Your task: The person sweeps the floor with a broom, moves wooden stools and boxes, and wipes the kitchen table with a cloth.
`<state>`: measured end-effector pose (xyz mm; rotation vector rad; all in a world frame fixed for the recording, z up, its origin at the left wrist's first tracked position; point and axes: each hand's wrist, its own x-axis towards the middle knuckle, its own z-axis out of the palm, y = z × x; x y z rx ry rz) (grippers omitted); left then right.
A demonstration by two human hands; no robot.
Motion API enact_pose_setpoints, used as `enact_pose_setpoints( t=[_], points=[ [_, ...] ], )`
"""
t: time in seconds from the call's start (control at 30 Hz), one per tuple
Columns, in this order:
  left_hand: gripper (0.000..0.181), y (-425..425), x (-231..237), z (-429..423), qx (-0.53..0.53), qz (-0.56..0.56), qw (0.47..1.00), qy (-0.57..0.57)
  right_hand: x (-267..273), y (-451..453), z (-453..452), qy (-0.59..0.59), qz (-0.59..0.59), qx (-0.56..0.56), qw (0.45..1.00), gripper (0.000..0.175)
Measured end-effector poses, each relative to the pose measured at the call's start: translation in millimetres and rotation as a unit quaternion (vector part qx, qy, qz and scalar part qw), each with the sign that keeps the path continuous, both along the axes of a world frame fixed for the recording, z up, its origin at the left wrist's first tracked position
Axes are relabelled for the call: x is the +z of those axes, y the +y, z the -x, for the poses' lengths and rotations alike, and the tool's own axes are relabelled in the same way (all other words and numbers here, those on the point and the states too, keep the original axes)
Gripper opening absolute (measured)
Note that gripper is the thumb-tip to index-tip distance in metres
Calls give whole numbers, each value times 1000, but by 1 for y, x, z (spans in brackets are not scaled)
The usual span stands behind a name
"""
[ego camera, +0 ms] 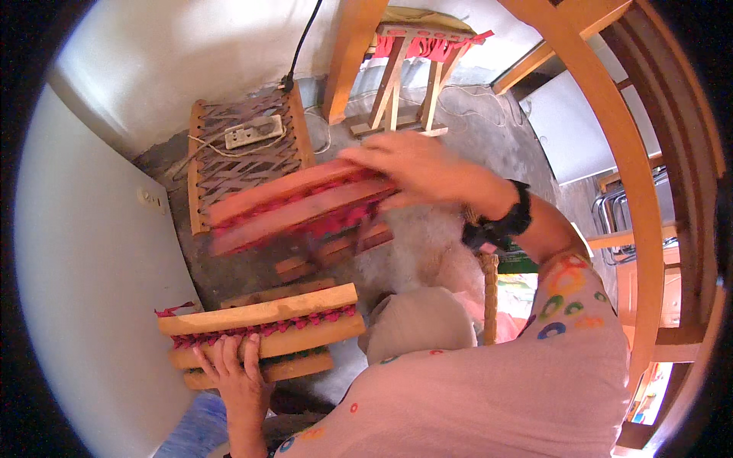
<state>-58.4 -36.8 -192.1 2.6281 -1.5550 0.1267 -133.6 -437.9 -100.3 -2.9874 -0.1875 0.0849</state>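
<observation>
My left hand (232, 360) rests on the front bars of a folding wooden stool (266, 338), whose two pale top bars have dark red cord or fabric knots between them. Beyond it is a second, reddish wooden folding stool (303, 203), blurred, with red fabric between its bars. My right hand (401, 166) is at that stool's right end, fingers over the top edge and also blurred; whether they grip it cannot be told. Both stools stand close together, the reddish one farther from my body.
A cord-laced wooden frame (252, 160) holds a white power strip (253, 133) by the wall. A stool with red fabric (424, 51) stands behind. A white panel (103, 240) borders the left; wooden beams (641, 172) rise at right. Loose cable (487, 106) lies on the floor.
</observation>
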Motion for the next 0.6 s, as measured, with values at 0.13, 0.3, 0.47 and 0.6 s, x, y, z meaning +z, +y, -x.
enact_pose_setpoints(
  t=[0.13, 0.3, 0.47, 0.6],
  points=[
    [72, 0, 0, -6, -18, -12, 1000, -6, -2, -76, 33, -13, -9, -37, 999, 76],
    [72, -12, 6, -10, -26, -16, 999, -18, 0, -193, 50, 15, 65, -92, 994, 70],
    [73, -16, 11, -11, -2, 7, 1000, 19, -6, -283, 27, -1, 95, -136, 986, 67],
    [73, -22, 20, -18, -7, -26, 999, 36, -38, -305, 15, -101, 207, -287, 930, 63]
  ],
)
